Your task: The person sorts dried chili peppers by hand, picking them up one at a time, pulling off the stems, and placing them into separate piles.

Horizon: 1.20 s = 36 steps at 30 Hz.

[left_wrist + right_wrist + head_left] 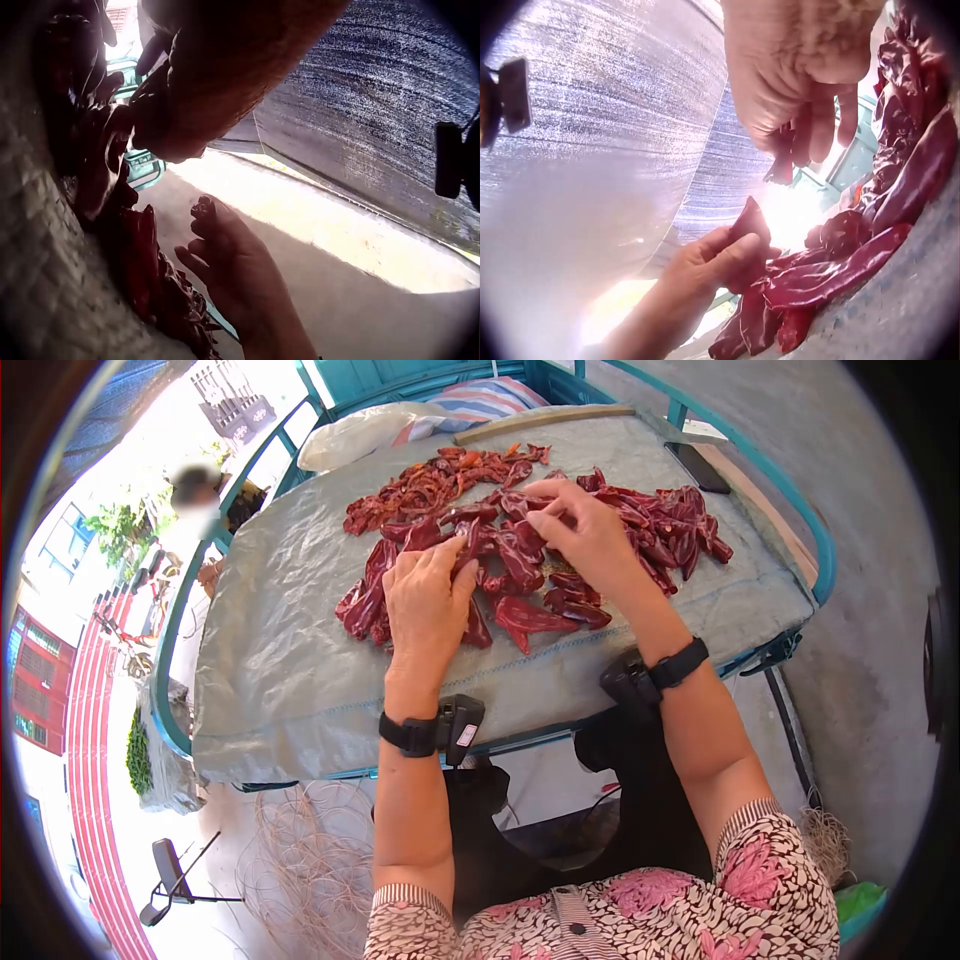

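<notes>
Dried red chili peppers (520, 555) lie heaped on a grey-green tarp (290, 660), with whole, wrinkled ones at the front. My left hand (425, 600) is at the near left of the heap. In the right wrist view, the left hand (697, 277) pinches a chili pepper (751, 223) between thumb and fingers, its pointed end up. My right hand (590, 540) is over the middle of the heap, fingers bent. Between its fingers a dark red piece of chili (782, 161) sticks out; the left wrist view shows the right hand (240, 262) with the same dark piece (201, 208).
Torn, more orange chili pieces (430, 485) are spread behind the whole ones. A phone (697, 467) lies at the back right of the tarp. A teal metal rail (800, 520) bounds the cart bed. Sacks (370, 435) and a wooden strip (545, 422) lie at the back.
</notes>
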Motion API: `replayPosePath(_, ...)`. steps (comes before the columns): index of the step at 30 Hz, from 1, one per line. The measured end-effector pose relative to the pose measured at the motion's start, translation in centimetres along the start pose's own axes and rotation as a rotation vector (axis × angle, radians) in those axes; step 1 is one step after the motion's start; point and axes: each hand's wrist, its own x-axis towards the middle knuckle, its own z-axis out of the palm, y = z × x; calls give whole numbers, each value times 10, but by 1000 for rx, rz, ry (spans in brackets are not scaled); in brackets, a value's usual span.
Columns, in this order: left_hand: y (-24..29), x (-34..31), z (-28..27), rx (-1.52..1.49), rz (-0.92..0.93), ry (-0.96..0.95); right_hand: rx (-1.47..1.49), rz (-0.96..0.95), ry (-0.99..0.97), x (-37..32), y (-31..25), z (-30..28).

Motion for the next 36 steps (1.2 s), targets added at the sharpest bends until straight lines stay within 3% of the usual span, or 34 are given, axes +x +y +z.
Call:
replayPosePath(5, 12, 2, 7, -43, -3, 113, -69, 9, -53, -3, -1, -3)
replayPosePath(9, 30, 8, 17, -239, -69, 168, -595, -244, 189, 3, 22, 3)
replayPosePath(11, 26, 6, 28, -139, -55, 146, -810, -324, 278, 4, 31, 7)
replayPosePath(14, 24, 3, 38, 12, -115, 115, -948, -253, 212, 9, 39, 10)
replayPosePath(26, 13, -10, 49, -86, -187, 1, -1123, -120, -185, 28, 47, 21)
replayPosePath(29, 13, -10, 49, -89, -188, -5, -1136, -186, -228, 30, 52, 22)
replayPosePath(32, 13, -11, 48, -93, -185, -3, -1167, -106, -278, 34, 42, 24)
replayPosePath(36, 13, -11, 46, -104, -182, -7, -1082, -164, -204, 35, 51, 24)
